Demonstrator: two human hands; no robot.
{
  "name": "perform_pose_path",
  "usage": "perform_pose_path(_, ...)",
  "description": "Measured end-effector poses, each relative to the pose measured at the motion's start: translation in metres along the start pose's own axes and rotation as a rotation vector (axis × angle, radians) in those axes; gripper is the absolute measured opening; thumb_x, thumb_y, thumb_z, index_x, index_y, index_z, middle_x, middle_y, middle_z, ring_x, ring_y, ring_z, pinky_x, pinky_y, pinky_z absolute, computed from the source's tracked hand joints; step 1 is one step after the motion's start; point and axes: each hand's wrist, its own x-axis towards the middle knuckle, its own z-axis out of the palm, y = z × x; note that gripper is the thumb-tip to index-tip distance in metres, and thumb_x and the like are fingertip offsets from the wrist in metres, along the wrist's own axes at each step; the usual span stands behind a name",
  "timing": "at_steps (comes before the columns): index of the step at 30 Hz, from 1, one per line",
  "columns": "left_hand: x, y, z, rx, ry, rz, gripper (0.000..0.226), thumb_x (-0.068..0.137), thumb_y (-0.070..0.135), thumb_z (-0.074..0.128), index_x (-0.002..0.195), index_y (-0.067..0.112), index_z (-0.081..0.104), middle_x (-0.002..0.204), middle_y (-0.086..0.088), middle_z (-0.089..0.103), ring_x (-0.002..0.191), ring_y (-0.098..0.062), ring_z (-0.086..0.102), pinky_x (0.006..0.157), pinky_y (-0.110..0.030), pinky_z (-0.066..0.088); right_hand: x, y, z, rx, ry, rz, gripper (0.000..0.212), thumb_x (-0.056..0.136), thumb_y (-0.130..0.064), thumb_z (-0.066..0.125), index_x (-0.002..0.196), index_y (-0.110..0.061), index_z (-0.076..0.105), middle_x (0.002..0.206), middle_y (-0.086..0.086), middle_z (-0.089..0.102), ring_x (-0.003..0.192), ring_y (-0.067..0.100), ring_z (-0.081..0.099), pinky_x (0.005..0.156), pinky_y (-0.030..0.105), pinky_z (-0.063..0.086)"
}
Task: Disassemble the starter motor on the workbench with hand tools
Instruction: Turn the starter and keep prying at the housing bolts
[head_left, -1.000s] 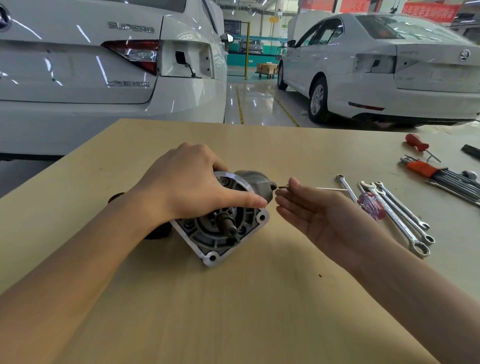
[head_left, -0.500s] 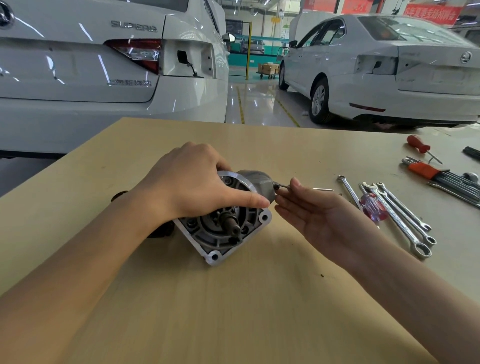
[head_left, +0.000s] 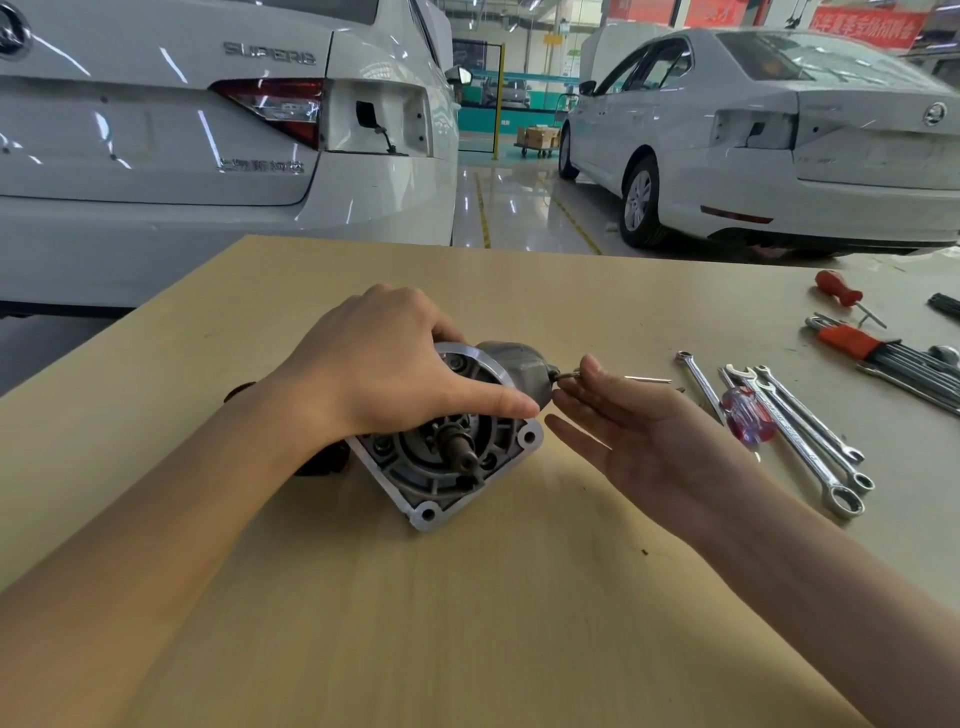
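car left: white car behind the table, boot badge reads "SUPERB"; there is a smaller chrome script below it, too blurred to read. One rear lamp is out and a wire hangs from the hole.
table: tan table carries everything, with the motor at its middle, close to you.
left hand: your left hand grips the starter motor from above, fingers curled over the housing and thumb laid along the front flange. Judged reason: you pin it down so it can't roll or twist while the other hand works.
starter motor: starter motor lies on its side on the table, drive end and pinion shaft facing you, mounting ears at the corners. No label readable on it.
right hand: your right hand is palm-up with the fingers mostly straight, just right of the motor. Its fingertips pinch a thin metal tool at a small fitting on the grey solenoid end. Tool type too small to tell; it looks like a slim key or driver shaft, set to back out a fastener.
tools right: combination wrenches and a clear-handled screwdriver lie side by side just right of your wrist, within easy reach. Markings unreadable.
far right: red-handled screwdriver and hex key set in an orange holder lie near the table edge.
car right: second white car, round badge on the boot, no text legible.
banner: red banner top right, white characters, too blurred to read.
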Motion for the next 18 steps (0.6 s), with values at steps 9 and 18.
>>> perform_pose_path(9,0.0002,0.0008,0.0004,0.01,0.015,-0.006,0.074,0.033,0.095,0.05,0.074,0.038,0.075,0.064,0.015,0.069,0.063,-0.002,0.065,0.065,-0.037,0.056,-0.0035,0.0031,0.0002,-0.197,0.05,-0.21,0.016,0.065,-0.022,0.074,0.069,-0.007,0.077,0.087,0.013,0.074,0.087,0.022,0.072,0.078,0.029,0.058)
perform_pose_path(18,-0.0002,0.0011,0.0004,0.001,0.013,-0.009,0.072,0.034,0.094,0.052,0.074,0.039,0.075,0.064,0.018,0.069,0.064,-0.001,0.064,0.067,-0.035,0.056,-0.0086,0.0002,0.0088,-0.892,0.16,-0.67,0.006,0.078,-0.014,0.077,0.076,-0.019,0.075,0.071,-0.01,0.073,0.068,0.002,0.068,0.063,0.012,0.05)
